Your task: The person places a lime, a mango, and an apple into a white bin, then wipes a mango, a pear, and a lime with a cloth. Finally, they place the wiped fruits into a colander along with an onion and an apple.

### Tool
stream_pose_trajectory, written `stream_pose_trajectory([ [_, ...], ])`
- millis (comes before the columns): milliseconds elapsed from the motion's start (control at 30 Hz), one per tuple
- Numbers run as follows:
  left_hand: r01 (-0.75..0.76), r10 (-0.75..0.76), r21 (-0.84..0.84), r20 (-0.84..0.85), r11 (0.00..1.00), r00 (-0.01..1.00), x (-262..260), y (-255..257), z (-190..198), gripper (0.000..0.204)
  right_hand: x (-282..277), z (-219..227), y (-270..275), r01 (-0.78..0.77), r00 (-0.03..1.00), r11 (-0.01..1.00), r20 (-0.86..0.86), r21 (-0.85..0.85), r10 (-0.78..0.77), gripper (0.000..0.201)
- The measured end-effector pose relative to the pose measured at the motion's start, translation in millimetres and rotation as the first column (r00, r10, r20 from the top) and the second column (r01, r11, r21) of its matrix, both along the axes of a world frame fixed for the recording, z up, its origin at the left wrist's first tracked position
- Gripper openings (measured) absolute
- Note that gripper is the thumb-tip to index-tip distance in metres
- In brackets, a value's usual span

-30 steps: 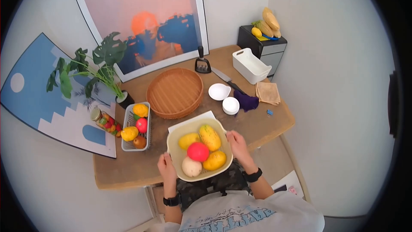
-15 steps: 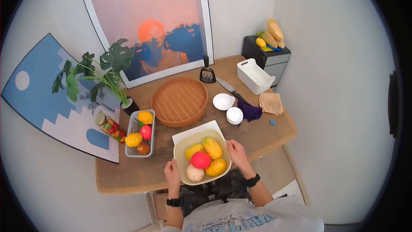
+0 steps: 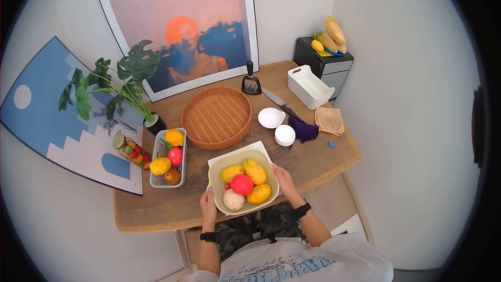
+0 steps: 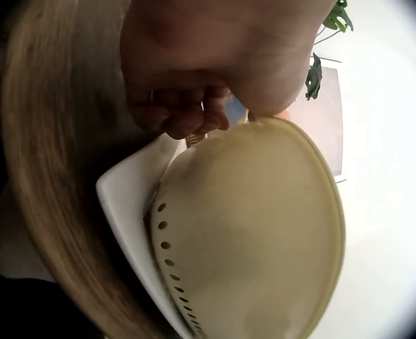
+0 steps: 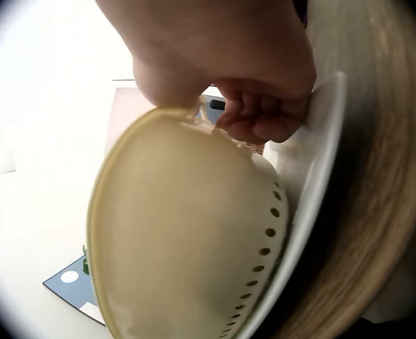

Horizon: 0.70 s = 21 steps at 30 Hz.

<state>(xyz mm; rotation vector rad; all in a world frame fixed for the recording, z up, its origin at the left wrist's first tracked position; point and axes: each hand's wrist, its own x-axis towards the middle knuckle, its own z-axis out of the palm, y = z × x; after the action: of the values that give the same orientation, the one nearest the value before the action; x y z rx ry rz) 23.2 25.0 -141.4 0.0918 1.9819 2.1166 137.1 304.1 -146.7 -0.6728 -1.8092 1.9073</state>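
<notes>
Both hands hold a cream colander (image 3: 245, 155) of fruit by its opposite sides. My left hand (image 3: 208, 207) grips the left rim; in the left wrist view its fingers curl below the rim. The right hand (image 3: 285, 180) grips the right side in the same way, thumb near the rim. Inside lie three yellow mango-like fruits (image 3: 255, 171), a bright pink-red round fruit (image 3: 241, 184), a pale round one (image 3: 233, 200) and a small red one (image 3: 227, 186). The colander's perforated base (image 4: 167, 246) sits at a white tray (image 5: 323, 145) on the table.
A grey basket of fruit (image 3: 182, 169) stands left, beside a jar (image 3: 128, 149) and potted plant (image 3: 154, 123). Behind is a round woven tray (image 3: 216, 117). Rightward lie white bowls (image 3: 285, 134), a knife (image 3: 282, 103), a purple cloth (image 3: 304, 130) and a white bin (image 3: 308, 89).
The colander has come down and away from the body toward the white tray, both hands moving with it. The small red fruit now shows beside the pink-red one.
</notes>
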Motion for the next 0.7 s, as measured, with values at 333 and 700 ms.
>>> stream_pose_trajectory([
  [333,0.075,-0.077,0.044,0.031,0.996,0.997,-14,-7,-55,0.058,-2,-6,2,0.013,1.0,1.0,-0.026,-0.022,-0.014,0.039],
  [700,0.085,-0.085,0.033,-0.005,0.996,0.996,-10,-7,-49,0.06,-2,-3,-1,0.043,0.998,0.999,-0.044,0.002,-0.043,0.041],
])
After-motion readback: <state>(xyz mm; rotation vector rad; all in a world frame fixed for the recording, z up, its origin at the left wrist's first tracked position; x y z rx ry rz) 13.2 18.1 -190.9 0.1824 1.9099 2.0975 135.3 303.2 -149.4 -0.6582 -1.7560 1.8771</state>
